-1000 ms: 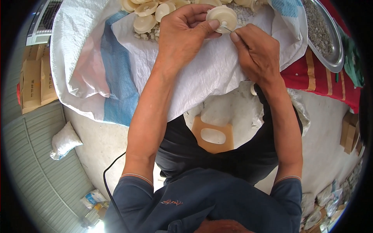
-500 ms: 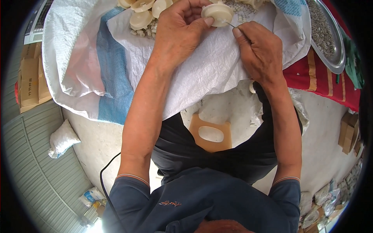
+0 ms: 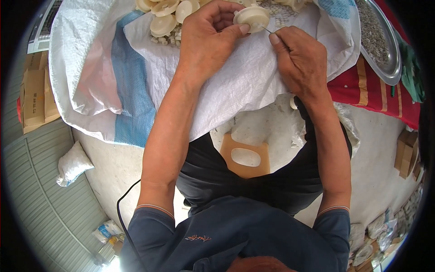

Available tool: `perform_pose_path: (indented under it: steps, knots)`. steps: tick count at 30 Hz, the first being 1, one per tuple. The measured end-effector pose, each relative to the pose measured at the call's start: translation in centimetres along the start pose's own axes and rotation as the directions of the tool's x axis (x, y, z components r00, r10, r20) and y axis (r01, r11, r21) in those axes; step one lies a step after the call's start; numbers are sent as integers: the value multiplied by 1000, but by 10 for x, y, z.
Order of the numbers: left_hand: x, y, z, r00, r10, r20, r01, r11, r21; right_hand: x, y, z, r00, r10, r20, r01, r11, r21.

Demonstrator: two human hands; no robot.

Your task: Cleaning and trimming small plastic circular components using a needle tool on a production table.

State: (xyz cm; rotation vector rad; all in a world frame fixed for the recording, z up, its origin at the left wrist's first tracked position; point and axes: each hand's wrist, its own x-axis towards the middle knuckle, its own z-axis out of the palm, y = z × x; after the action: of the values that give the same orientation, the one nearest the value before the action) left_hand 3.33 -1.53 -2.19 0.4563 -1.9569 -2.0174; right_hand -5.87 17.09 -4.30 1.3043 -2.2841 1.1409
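Between the thumb and fingers of my left hand (image 3: 213, 41) is a cream plastic round cap (image 3: 253, 19), held tilted. My right hand (image 3: 301, 59) is closed around a thin metal pick (image 3: 266, 29); its handle is hidden in the fist. The pick's tip points at the lower right rim of the cap; I cannot tell whether it touches. Both hands are over a white woven sack (image 3: 244, 77) with blue bands. More cream round caps (image 3: 164, 25) lie on the sack beyond my left hand, with small pale plastic bits (image 3: 174, 38) among them.
An oval metal tray (image 3: 393, 75) of small grey pieces stands at the right on a red cloth (image 3: 362, 95). Between my knees is a tan stool (image 3: 251, 170). Cardboard boxes (image 3: 34, 90) are at the left; a filled white sack (image 3: 74, 163) lies on the floor. A black cable (image 3: 118, 208) hangs beside my left arm.
Both hands and the cap have shifted very slightly left. The pick has drawn back a little from the cap, and more of its thin shaft shows.
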Motion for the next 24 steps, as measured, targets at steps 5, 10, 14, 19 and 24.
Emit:
perform_pose_path:
  steps: [5, 10, 14, 19, 24]
  knots:
    - [-1, -14, 6, 972, 228, -60, -223, 972, 73, 0, -2, 1, 999, 31, -12, -31, 999, -14]
    - [-4, -10, 17, 965, 242, -100, -228, 965, 132, 2, -2, -2, 996, 75, -40, -74, 997, 22]
    - [-5, -10, 28, 955, 249, -163, -249, 968, 17, 2, -3, -5, 989, 147, -30, -143, 984, 107]
    - [-4, -10, 31, 975, 198, -106, -210, 970, -122, 1, -4, -5, 974, 225, -16, -217, 955, 203]
    - [-2, -7, 27, 987, 152, -47, -159, 962, -224, 2, -4, -3, 987, 17, -158, -11, 999, 41]
